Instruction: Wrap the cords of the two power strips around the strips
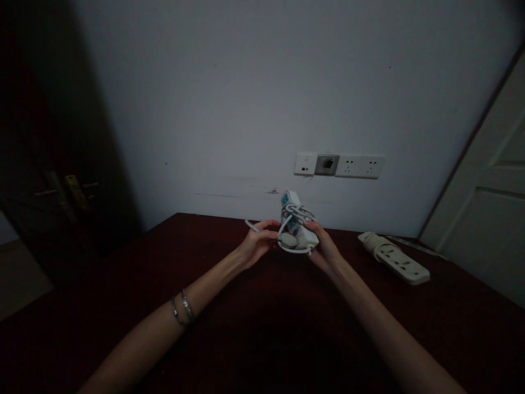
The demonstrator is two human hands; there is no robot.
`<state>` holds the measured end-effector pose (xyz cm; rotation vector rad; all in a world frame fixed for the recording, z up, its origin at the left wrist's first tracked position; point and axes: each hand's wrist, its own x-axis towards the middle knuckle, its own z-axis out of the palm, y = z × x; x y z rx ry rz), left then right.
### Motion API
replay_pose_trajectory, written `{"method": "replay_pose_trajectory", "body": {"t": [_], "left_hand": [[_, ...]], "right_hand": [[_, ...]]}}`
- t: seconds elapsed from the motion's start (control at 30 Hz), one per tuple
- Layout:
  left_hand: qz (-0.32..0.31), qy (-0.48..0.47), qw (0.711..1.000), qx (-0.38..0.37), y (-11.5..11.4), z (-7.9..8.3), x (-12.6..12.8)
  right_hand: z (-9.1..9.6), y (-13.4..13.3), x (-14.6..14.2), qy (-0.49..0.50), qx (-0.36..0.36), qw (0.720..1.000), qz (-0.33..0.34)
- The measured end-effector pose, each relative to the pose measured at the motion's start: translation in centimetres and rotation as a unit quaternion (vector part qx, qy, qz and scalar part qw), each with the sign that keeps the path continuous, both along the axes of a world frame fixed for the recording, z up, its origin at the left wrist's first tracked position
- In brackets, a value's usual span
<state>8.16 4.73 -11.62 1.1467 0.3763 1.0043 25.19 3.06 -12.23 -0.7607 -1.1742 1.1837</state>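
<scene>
My right hand [324, 241] grasps a white power strip [307, 236] from its right side, thumb laid along the near end. My left hand [260, 242] pinches the grey-white cord [296, 210] between thumb and fingers; too dim to tell whether it also touches the strip's body. The strip sits just right of the frame's centre, tilted, its far end leaning up and left, with blue patches on the face turned toward the left. Cord wound in several loops about its middle; one loop hangs low round a pale, rounded plug [288, 239] at the near end. A short length of cord pokes out past my left fingers, up and left. Two bracelets [183, 306] on my left forearm, lower left of centre.

Below: dark red tabletop [221, 350], across the bottom of the frame. Right of centre on it lies a second strip [404, 264], cream, sockets up, its own cord wrapped round the far end. Behind, a pale wall [229, 109] with a row of wall sockets [360, 166], above and right of my hands. White door [498, 175] at right edge; dark door [36, 153] at left.
</scene>
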Motion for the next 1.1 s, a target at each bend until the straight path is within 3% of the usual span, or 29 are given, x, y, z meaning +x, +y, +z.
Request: {"method": "replay_pose_trajectory", "body": {"t": [0.2, 0.43, 0.63, 0.83, 1.1], "left_hand": [[-0.013, -0.014, 1.000, -0.005, 0.0, -0.2, 0.1], [-0.062, -0.074, 0.995, -0.023, -0.5, 1.2, -0.3], [-0.091, -0.067, 0.992, -0.048, 1.2, 1.6, -1.8], [-0.124, -0.016, 0.988, -0.091, 2.9, 1.6, -2.9], [-0.181, 0.057, 0.980, -0.064, 3.0, 2.4, -4.5]], "right_hand": [[0.1, -0.2, 0.3, -0.002, -0.003, 1.000, 0.021], [-0.5, 0.0, -0.3, 0.013, -0.035, 0.999, 0.030], [0.0, -0.6, -1.7, 0.013, -0.033, 0.998, 0.057], [0.3, -0.7, -1.8, 0.049, -0.035, 0.998, -0.003], [0.4, 0.0, 1.1, 0.040, -0.007, 0.998, -0.053]]}}
